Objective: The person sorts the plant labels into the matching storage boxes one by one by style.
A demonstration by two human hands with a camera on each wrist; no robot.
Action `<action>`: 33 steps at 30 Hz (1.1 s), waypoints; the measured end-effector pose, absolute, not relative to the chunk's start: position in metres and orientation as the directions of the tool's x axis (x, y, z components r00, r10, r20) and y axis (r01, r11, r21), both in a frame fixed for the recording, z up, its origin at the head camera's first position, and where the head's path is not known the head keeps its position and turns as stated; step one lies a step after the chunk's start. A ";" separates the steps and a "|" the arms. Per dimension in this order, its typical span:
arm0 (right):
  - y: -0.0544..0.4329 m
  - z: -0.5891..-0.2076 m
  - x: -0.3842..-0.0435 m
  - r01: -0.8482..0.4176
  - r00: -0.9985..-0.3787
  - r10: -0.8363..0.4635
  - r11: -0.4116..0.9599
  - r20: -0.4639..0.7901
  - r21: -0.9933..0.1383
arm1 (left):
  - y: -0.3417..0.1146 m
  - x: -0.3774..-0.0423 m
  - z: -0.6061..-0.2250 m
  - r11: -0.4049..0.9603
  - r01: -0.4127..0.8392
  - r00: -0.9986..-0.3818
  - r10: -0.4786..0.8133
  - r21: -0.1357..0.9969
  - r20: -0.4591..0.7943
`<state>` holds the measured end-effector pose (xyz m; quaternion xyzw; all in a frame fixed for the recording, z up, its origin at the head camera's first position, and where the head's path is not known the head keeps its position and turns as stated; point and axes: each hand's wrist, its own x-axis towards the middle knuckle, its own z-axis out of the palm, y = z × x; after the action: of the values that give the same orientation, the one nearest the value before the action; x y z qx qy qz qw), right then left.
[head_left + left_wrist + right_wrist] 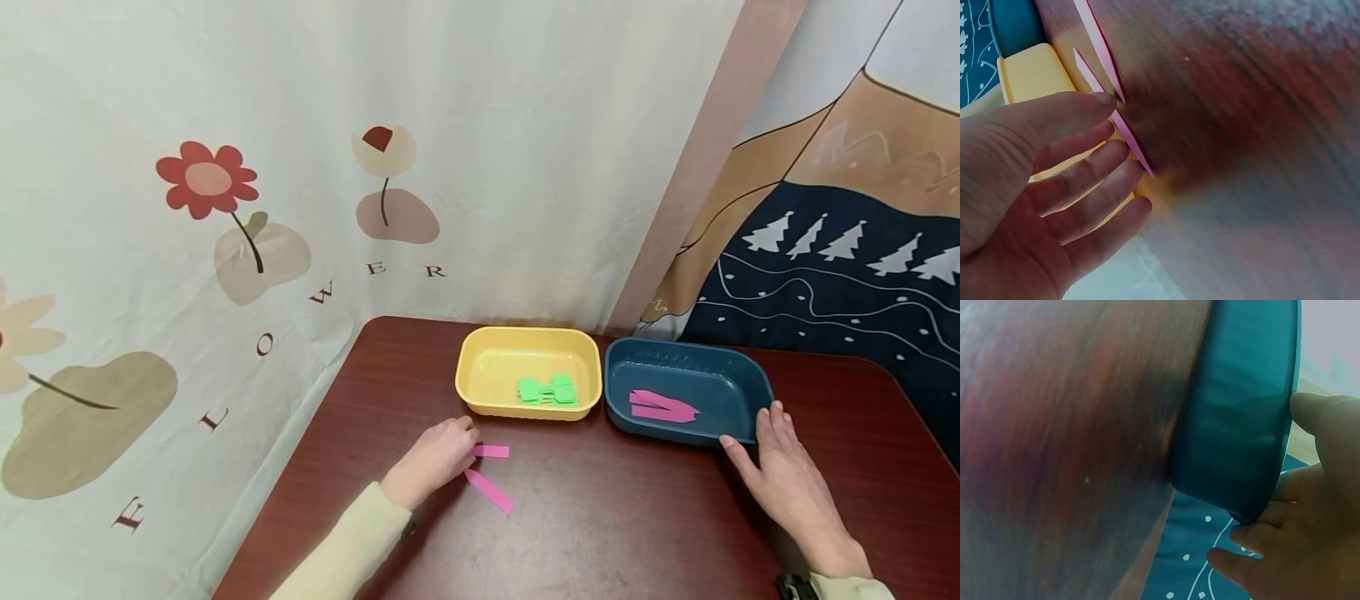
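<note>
My left hand [435, 457] pinches a flat pink strip [1134, 145] between thumb and fingertips, low over the dark wooden table. From under the hand, in the head view, one pink piece [493, 452] points right and a second pink strip [491, 493] slants down to the right; their left ends are hidden. My right hand [795, 479] rests at the near right corner of the blue tray [622, 423]. Its thumb [1310, 411] touches the rim, and its fairly straight fingers lie along the right side. Inside the blue tray lies a folded-looking pink piece [663, 407].
Left of the blue tray, side by side with it, stands a yellow tray [480, 367] with bright green bow-shaped pieces [547, 391] in it. The brown table [600, 517] ends at a printed curtain [525, 167] behind and to the left.
</note>
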<state>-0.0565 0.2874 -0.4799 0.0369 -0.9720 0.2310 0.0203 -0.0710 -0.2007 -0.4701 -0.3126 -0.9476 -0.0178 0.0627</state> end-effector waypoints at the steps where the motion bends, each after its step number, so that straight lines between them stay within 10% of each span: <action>1: 0.287 -0.480 -0.057 -0.081 -0.996 -0.062 0.891 0.057 -0.446 | -0.200 -0.071 -0.470 0.799 0.601 -0.790 0.597 -0.015 0.136; 11: 0.287 -0.480 -0.056 -0.075 -0.997 -0.058 0.891 0.051 -0.448 | -0.193 -0.073 -0.465 0.764 0.629 -0.750 0.645 -0.147 0.148; 23: 0.288 -0.479 -0.057 -0.060 -0.998 -0.051 0.890 0.033 -0.453 | -0.188 -0.089 -0.460 0.804 0.592 -0.806 0.589 -0.062 -0.060; 33: 0.288 -0.479 -0.058 -0.058 -0.998 -0.053 0.889 0.024 -0.453 | -0.194 -0.089 -0.459 0.765 0.643 -0.765 0.644 -0.031 0.007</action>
<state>-0.0576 0.2879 -0.4793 0.0284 -0.9719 0.2335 0.0057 -0.0894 -0.1940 -0.4593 -0.3424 -0.9394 0.0135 0.0086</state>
